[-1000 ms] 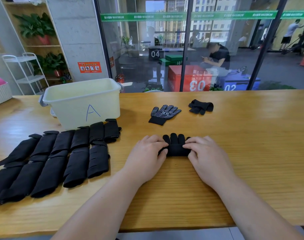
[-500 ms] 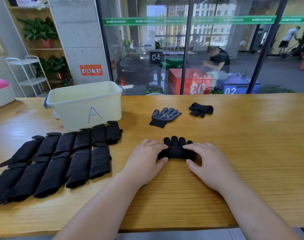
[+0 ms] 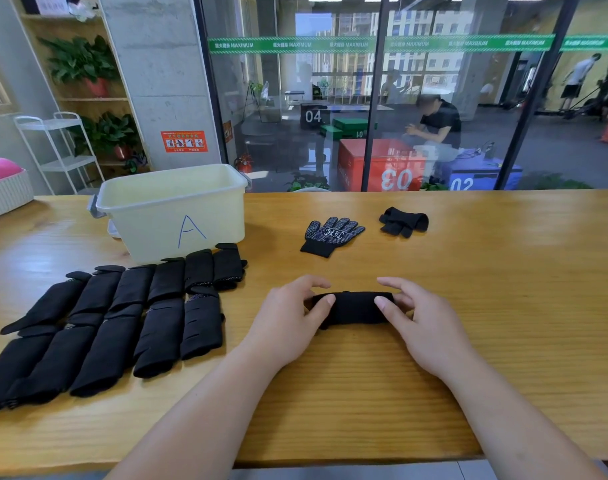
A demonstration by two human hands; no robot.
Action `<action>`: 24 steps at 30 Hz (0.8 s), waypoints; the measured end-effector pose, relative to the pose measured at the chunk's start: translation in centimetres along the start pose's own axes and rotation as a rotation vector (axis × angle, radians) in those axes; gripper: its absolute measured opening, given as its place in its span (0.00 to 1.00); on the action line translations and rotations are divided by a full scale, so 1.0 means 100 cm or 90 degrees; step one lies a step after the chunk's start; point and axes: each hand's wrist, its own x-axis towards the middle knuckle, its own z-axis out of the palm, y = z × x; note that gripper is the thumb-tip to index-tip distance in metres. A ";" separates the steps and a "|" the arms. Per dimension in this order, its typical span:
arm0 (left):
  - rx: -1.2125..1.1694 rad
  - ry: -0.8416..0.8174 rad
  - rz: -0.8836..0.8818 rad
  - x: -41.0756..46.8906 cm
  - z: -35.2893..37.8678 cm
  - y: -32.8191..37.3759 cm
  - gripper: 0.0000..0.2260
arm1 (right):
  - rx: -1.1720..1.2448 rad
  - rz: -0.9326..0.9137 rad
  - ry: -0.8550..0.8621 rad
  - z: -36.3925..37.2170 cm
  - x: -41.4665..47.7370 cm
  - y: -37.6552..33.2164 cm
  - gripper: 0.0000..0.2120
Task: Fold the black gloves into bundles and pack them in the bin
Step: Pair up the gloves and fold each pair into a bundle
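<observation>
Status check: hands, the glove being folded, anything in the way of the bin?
Left hand and right hand pinch the folded glove by its ends. Glove on table, not yet in bin. Rows of finished bundles lie in front of bin.

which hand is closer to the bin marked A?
Left. The left hand grips the folded glove's left end, just right of the bin and nearer the camera; the right hand grips its other end, farther right.

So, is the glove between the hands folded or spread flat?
Folded: the glove is a short roll, no glove fingers sticking out.
</observation>
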 end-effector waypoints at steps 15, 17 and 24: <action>0.178 0.031 0.253 -0.002 0.005 0.005 0.15 | 0.008 -0.017 0.086 0.010 0.008 0.007 0.16; 0.210 -0.039 0.261 -0.003 0.008 0.008 0.20 | -0.018 -0.039 0.091 0.010 0.006 0.009 0.15; 0.315 -0.130 0.268 -0.004 0.015 0.003 0.31 | -0.301 -0.129 -0.157 0.010 -0.003 -0.006 0.31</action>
